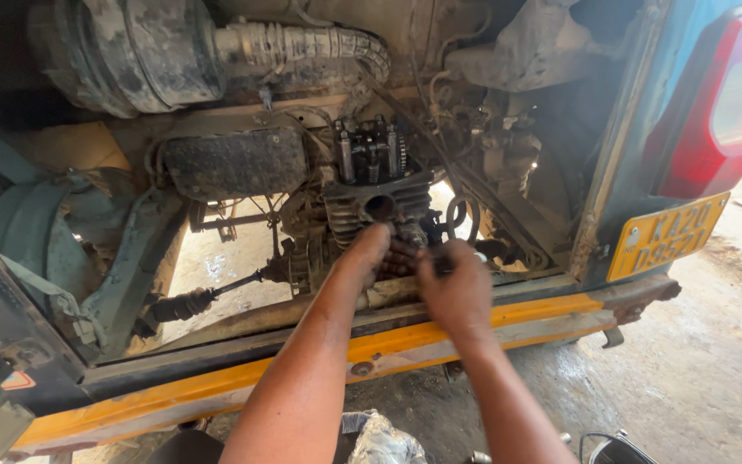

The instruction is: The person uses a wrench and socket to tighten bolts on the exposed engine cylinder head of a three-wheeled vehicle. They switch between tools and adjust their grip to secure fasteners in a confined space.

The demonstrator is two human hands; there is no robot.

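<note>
Two bare forearms rise from the bottom centre of the frame, no sleeves, gloves, watch or rings visible. The left hand (pixel 369 253) and right hand (pixel 455 288), at mid-frame, are smeared with dark grease across fingers and knuckles, the grime thinning along the wrists. Both arms are lean and uncovered to the frame's lower edge.

A dusty concrete floor (pixel 714 378) carries a crumpled plastic bag (pixel 384 442).
</note>
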